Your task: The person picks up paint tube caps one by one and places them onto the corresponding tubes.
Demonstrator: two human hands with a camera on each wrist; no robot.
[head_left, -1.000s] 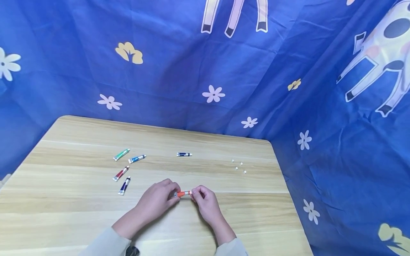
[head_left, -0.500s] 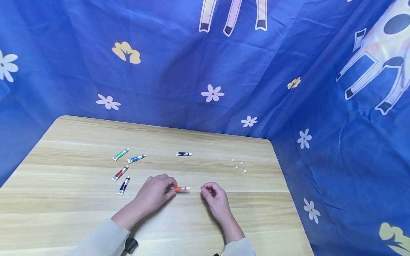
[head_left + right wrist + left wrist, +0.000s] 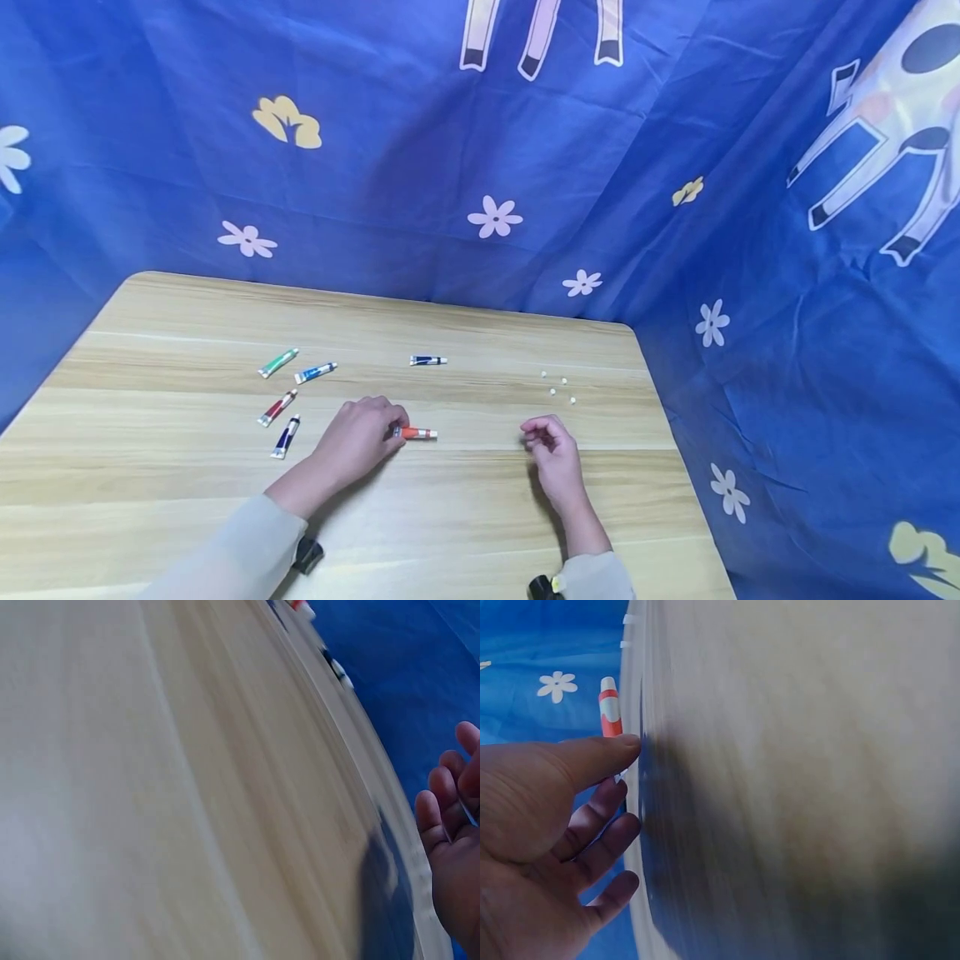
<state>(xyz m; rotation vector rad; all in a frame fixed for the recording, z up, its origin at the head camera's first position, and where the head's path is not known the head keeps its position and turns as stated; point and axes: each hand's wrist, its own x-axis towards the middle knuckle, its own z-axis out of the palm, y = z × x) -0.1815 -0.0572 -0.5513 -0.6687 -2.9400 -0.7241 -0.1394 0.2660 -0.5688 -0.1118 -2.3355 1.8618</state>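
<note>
My left hand pinches the tail end of a small orange paint tube between thumb and index finger, low over the table. The tube's white-capped end points right. In the left wrist view, the cap and part of the orange-and-white body stick up past the thumb, which hides the lower part. Off to the right is my right hand, fingers loosely bent, with nothing seen between them. The right wrist view catches only part of this hand, at its edge. Several tiny white pieces lie just beyond it.
On the wooden table, a green tube, a blue tube, a red tube and a dark violet tube lie at the left. One navy tube lies farther back. Blue printed cloth hangs behind.
My right hand has let go of the orange tube's capped end and moved right, toward the white pieces. My left hand, still gripping the tube, has shifted slightly left and away from me.
</note>
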